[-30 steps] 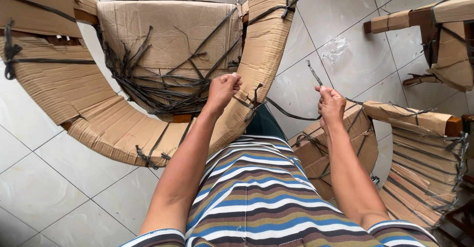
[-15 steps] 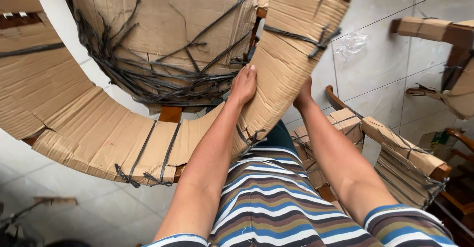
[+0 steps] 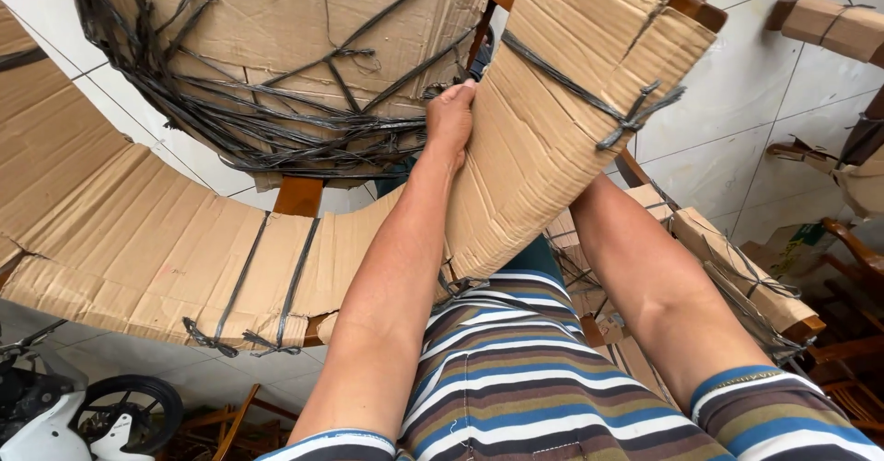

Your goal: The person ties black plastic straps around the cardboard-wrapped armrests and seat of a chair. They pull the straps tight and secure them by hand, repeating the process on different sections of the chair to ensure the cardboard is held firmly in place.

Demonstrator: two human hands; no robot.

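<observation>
A chair wrapped in brown cardboard (image 3: 571, 102) and tied with black straps fills the upper half of the head view, close to the camera. Its curved wrapped rim (image 3: 138, 249) sweeps from the left to the upper right, around a strapped flat panel (image 3: 276, 46). My left hand (image 3: 451, 116) grips the inner edge of the curved cardboard piece, fingers closed on it. My right forearm (image 3: 645, 268) reaches up behind the same piece, and the hand itself is hidden by the cardboard. My striped shirt shows at the bottom.
Another cardboard-wrapped chair (image 3: 746, 277) stands just right of my right arm, and more wrapped pieces (image 3: 838, 23) sit at the top right. Bare wooden chair frames (image 3: 861, 258) are at the right edge. A white scooter (image 3: 55, 415) is at bottom left on the white tiled floor (image 3: 727, 120).
The wrapped chair has come closer and higher in view. My right hand let go of a thin strap, moved to the chair's outer edge and is now hidden behind it. My left hand keeps its grip.
</observation>
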